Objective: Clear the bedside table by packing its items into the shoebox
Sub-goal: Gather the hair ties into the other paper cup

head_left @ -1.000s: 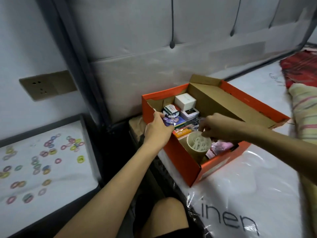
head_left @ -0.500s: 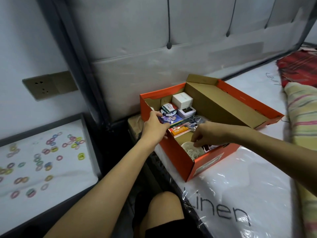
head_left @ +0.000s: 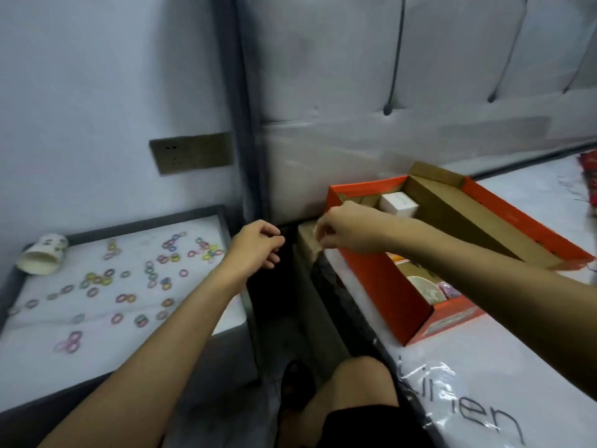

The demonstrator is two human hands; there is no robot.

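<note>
The bedside table (head_left: 206, 212) sits at 8 o'clock. It has a white top and a dark grey rim. Lots of little coloured hair rings (head_left: 151, 273) lie spread over the top. A paper cup (head_left: 42, 253) lies on its side in the table's far left corner, at 9 o'clock. On the pale wall above, at 10 o'clock, is a brown socket plate (head_left: 190, 153). A big grey padded headboard (head_left: 420, 76) fills the top from 12 to 2 o'clock.

The orange shoebox (head_left: 387, 286) sits at 3 o'clock on the mattress (head_left: 484, 367), which is wrapped in shiny plastic with dark letters on it. The box lid (head_left: 468, 221) is flipped open. Inside are a small white box (head_left: 399, 203) at the far end and a pale cup (head_left: 426, 291) at the near end.

The left hand (head_left: 258, 245) hangs over the dark gap between table and bed, in the middle. Its fingers are loosely bent and hold nothing. The right hand (head_left: 342, 232) is just beside it, over the shoebox's far left corner. Its fingers bend toward the thumb, but it is too blurry to tell if they pinch anything. A bare knee (head_left: 361, 383) shows at 6 o'clock.
</note>
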